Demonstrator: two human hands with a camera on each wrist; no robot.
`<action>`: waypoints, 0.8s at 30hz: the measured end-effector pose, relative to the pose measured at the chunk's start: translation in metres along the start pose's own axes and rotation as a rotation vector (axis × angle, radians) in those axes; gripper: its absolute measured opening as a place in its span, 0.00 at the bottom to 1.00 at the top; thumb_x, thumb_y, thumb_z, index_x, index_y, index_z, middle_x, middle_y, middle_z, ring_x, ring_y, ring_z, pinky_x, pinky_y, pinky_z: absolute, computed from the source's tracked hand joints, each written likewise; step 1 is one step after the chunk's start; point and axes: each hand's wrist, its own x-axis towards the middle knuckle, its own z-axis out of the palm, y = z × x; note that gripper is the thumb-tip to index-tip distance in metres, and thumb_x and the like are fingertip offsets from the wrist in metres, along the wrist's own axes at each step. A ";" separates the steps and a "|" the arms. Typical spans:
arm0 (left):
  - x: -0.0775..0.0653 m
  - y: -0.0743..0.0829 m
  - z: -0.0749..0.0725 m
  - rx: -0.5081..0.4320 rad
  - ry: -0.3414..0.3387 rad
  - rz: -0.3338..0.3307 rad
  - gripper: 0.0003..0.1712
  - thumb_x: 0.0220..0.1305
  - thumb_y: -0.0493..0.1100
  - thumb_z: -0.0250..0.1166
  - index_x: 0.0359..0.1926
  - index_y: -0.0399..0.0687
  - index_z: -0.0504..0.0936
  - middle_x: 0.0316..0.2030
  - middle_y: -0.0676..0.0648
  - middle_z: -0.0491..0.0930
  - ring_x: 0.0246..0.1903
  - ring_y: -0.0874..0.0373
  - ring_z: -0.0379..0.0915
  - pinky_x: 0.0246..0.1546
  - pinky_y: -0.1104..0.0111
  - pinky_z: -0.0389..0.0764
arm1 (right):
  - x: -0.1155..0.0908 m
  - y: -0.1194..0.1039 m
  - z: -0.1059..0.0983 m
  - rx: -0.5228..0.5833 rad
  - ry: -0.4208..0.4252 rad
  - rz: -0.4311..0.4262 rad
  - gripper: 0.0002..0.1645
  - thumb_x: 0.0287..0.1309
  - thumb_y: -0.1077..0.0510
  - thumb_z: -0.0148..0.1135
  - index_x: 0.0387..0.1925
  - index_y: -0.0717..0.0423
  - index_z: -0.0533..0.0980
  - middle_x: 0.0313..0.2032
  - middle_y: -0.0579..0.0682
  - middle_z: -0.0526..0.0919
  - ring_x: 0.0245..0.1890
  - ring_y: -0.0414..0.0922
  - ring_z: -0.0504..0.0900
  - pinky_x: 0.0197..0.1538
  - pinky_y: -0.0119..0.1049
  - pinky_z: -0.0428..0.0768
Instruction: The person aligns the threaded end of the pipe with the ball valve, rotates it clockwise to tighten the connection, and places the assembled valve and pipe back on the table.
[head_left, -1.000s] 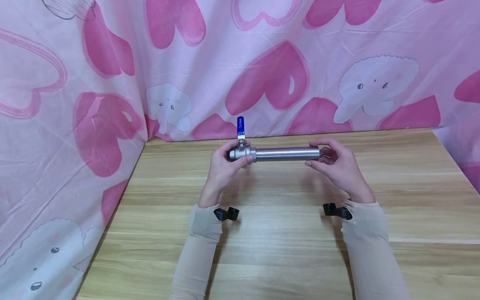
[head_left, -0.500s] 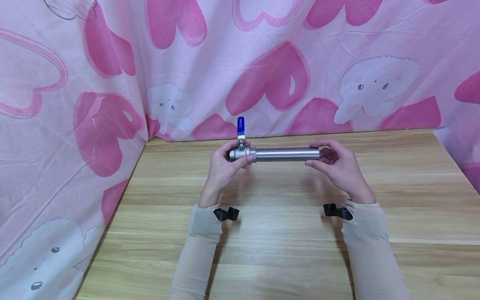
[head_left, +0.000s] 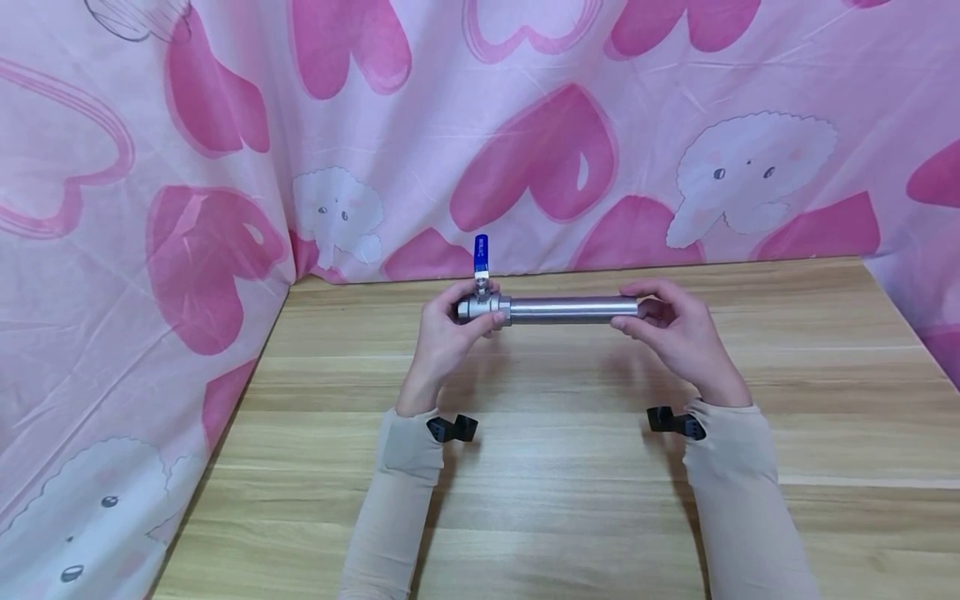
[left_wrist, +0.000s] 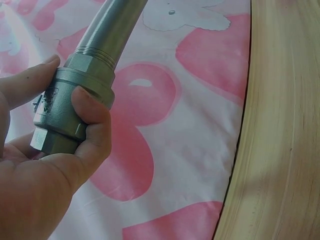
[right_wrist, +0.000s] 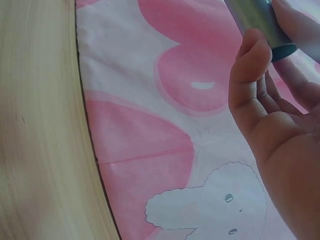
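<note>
A silver ball valve [head_left: 480, 309] with a blue lever handle [head_left: 482, 252] is joined to a straight metal pipe [head_left: 573, 310]. My left hand [head_left: 450, 333] grips the valve body between thumb and fingers, with the lever standing up past the fingers. In the left wrist view, threads [left_wrist: 95, 55] show where the pipe enters the valve [left_wrist: 65, 110]. At the pipe's other end, my right hand [head_left: 675, 333] pinches it between thumb and fingers. The right wrist view shows the pipe's end [right_wrist: 282, 50] within those fingers. Valve and pipe are held level above the table.
The wood-grain table [head_left: 555, 500] spreads under both forearms. Pink cloth with hearts [head_left: 540, 158] hangs along the back and sides. A black camera mount [head_left: 453, 427] is on the left wrist, and another black mount [head_left: 675, 422] on the right.
</note>
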 end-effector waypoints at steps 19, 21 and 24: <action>0.000 0.000 0.001 -0.012 0.000 0.019 0.25 0.54 0.33 0.71 0.55 0.41 0.78 0.52 0.44 0.81 0.42 0.52 0.76 0.33 0.66 0.85 | 0.000 0.000 0.000 -0.029 -0.022 0.027 0.19 0.61 0.55 0.64 0.53 0.55 0.76 0.35 0.41 0.79 0.31 0.39 0.78 0.34 0.26 0.79; 0.000 -0.001 0.001 -0.009 -0.001 0.019 0.25 0.55 0.34 0.71 0.55 0.41 0.78 0.52 0.44 0.81 0.42 0.51 0.76 0.34 0.66 0.85 | 0.000 0.000 0.000 -0.038 -0.019 0.040 0.20 0.61 0.54 0.64 0.53 0.54 0.76 0.36 0.42 0.79 0.32 0.39 0.78 0.34 0.25 0.78; 0.000 -0.001 0.001 -0.005 -0.002 0.017 0.25 0.55 0.34 0.71 0.56 0.40 0.77 0.52 0.45 0.81 0.43 0.52 0.76 0.34 0.66 0.85 | 0.000 0.001 0.001 -0.040 -0.014 0.040 0.20 0.60 0.54 0.65 0.54 0.52 0.76 0.37 0.42 0.78 0.32 0.39 0.78 0.35 0.25 0.78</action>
